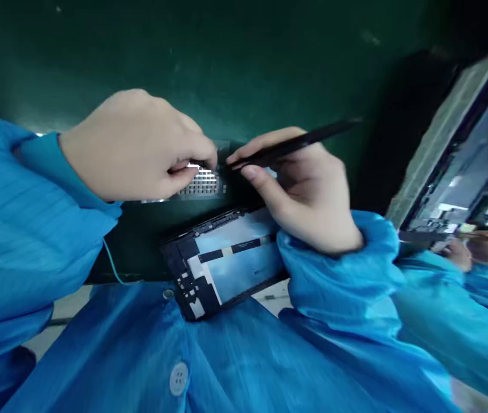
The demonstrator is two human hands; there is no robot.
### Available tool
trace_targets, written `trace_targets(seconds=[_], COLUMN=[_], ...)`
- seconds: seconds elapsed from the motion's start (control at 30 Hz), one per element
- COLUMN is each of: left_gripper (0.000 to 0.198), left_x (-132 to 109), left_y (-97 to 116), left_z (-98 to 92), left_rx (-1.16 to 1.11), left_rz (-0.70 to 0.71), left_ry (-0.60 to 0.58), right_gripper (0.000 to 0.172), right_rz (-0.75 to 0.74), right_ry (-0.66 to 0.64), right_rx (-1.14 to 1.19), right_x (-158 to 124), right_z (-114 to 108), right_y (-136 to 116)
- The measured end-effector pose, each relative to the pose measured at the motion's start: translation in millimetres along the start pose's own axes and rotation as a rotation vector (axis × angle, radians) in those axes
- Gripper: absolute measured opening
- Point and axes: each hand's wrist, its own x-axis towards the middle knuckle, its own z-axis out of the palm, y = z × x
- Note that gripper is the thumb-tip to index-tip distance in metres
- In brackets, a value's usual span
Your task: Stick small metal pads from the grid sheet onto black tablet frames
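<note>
One dark green table mat (235,63) spans the view, with a co-worker's hands (457,252) at far right and a black-framed phone housing (222,264) lying flat beside a blue smock (227,355). Above the housing, the left hand (136,146) pinches a small metal mesh grille (203,183), while the right hand (304,195) grips black tweezers (313,136), tips at the grille's edge.

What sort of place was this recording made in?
Probably an electronics assembly line: a green anti-static mat, blue anti-static smocks, a co-worker in one too, and black tweezers beside an opened phone or tablet.
</note>
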Motion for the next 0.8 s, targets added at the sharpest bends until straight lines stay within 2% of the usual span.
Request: trace_targets(seconds=[0.13,0.23,0.4,0.53,0.6,0.63,0.73,0.8], left_gripper=[0.067,0.068,0.059,0.052,0.052,0.052,0.049,0.046], left_x=[0,-1,0,1,2,2,1,1], left_y=[4,5,7,9,9,10,11,12], left_z=[0.8,0.1,-2.1,-4.3,-5.0,-5.2,-5.2,-5.3], left_rx=[-0.027,-0.043,-0.102,-0.038,0.016,0.028,0.003,-0.015], left_rz=[-0.017,-0.048,-0.111,-0.109,-0.088,-0.084,-0.119,-0.143], left_ry=[-0.036,-0.056,-0.084,-0.102,-0.108,-0.113,-0.123,-0.129], right_gripper=[0.022,0.021,0.021,0.022,0.015,0.012,0.016,0.020], right_rz=[0.040,0.060,0.069,0.082,0.095,0.105,0.148,0.140], right_ry=[-0.061,-0.037,-0.055,-0.083,-0.012,0.067,0.380,0.518], right_rx=[0.088,0.109,0.084,0.112,0.195,0.240,0.309,0.305], right_x=[2,1,7,10,-3,-14,-56,-78], right_z=[-3,-1,-1,-6,-1,5,38,62], right_y=[9,9,8,3,-7,-14,-33,-41])
